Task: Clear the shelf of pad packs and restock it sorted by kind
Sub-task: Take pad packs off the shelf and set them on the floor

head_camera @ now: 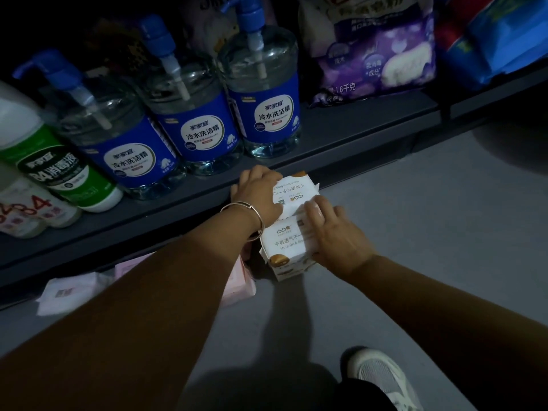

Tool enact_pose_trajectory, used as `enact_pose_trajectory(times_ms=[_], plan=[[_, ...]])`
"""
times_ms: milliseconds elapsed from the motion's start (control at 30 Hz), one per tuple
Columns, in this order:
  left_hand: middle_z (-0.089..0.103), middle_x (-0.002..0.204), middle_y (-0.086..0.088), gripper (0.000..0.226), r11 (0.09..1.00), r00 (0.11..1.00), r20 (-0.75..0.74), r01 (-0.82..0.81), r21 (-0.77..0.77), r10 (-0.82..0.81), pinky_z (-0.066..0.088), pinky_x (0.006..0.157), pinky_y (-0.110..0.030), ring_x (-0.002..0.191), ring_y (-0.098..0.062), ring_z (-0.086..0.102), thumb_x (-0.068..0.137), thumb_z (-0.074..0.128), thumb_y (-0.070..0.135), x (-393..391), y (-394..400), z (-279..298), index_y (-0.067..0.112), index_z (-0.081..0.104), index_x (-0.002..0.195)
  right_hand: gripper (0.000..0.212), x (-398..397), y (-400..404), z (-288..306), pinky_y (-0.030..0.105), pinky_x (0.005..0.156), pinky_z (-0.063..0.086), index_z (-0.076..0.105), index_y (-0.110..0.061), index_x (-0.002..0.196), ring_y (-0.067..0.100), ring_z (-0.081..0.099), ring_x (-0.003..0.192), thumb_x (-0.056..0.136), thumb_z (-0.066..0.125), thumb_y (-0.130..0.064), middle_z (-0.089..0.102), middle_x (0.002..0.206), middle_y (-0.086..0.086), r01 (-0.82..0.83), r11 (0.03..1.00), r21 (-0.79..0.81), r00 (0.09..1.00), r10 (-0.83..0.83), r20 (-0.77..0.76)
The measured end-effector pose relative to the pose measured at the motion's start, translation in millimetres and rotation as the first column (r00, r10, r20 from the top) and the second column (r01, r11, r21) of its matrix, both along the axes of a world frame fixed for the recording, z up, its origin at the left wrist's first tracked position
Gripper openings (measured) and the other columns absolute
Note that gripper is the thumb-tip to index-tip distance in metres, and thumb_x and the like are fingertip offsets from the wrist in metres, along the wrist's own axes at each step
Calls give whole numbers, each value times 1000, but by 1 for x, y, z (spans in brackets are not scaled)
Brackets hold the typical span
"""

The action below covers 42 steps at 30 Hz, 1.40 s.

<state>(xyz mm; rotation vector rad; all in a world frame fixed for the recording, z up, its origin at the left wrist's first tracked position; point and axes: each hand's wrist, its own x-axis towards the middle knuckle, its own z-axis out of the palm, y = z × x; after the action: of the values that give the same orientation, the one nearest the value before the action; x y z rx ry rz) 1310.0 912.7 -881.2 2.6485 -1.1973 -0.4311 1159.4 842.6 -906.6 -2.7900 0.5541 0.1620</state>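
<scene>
On the grey floor [415, 232], the right hand [335, 232] lies with straight fingers on the near white, orange-printed pad pack [289, 247]. Just beyond, the left hand [258, 197] grips a second white pad pack [296, 188], touching the dark shelf [341, 137] edge.

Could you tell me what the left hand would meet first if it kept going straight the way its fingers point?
Probably the dark shelf edge just beyond the white pad pack the left hand holds; depth is unclear in this dim view.
</scene>
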Motion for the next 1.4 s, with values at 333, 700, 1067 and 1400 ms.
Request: enact_pose_trajectory(times_ms=[333, 700, 1067, 1400], plan=[[42, 139, -3, 52, 989, 988, -36, 149, -21, -150, 34, 108, -37, 128, -21, 39, 87, 62, 19, -13, 1, 70, 18, 43, 136, 64, -5, -13, 74, 36, 106, 35, 32, -19, 141, 23, 38, 129, 86, 61, -34, 40, 144, 4, -53, 995, -82, 996, 46, -77], [53, 129, -7, 50, 919, 914, 267, 357, -166, -306, 36, 99, -26, 119, -24, 50, 82, 68, 22, -9, -14, 287, 13, 51, 128, 41, 15, -54, 299, 36, 92, 46, 56, -11, 123, 32, 52, 116, 83, 57, -9, 59, 123, 14, 211, 949, -234, 961, -158, 228], [49, 129, -8, 50, 869, 873, 370, 425, -254, -319, 40, 100, -31, 117, -24, 50, 86, 65, 23, -2, -143, 370, 13, 48, 131, 36, 30, -182, 380, 37, 86, 47, 57, -4, 118, 34, 55, 110, 84, 58, -16, 61, 117, 17, 415, 892, -178, 828, -289, 481], [45, 131, -10, 49, 873, 936, 299, 298, -386, -188, 35, 98, -28, 119, -25, 45, 84, 65, 18, 16, -269, 372, 10, 45, 129, 71, 81, -301, 392, 37, 98, 36, 34, -2, 137, 34, 42, 124, 83, 67, -35, 42, 137, 18, 458, 887, -46, 751, -359, 554]])
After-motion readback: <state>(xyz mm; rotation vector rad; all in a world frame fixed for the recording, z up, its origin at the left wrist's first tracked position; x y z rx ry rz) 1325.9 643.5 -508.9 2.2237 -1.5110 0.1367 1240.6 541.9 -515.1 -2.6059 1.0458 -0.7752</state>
